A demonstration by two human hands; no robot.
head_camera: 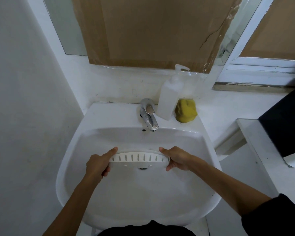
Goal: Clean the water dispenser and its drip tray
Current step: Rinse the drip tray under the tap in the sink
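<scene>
Both hands' grip: left hand (97,165), right hand (177,158) clamp drip tray (140,158) ends.

White drip tray (140,158), curved along its far edge, a row of narrow upright slots across the grille face. Tilted up, slotted face turned toward the camera. Held above the white sink (109,188) basin, just over the drain, well short of the tap. Pinched at both ends: left grip (99,165) on the left end, right grip (177,158) on the right end, thumbs over the far rim. No water visibly running over it.
</scene>
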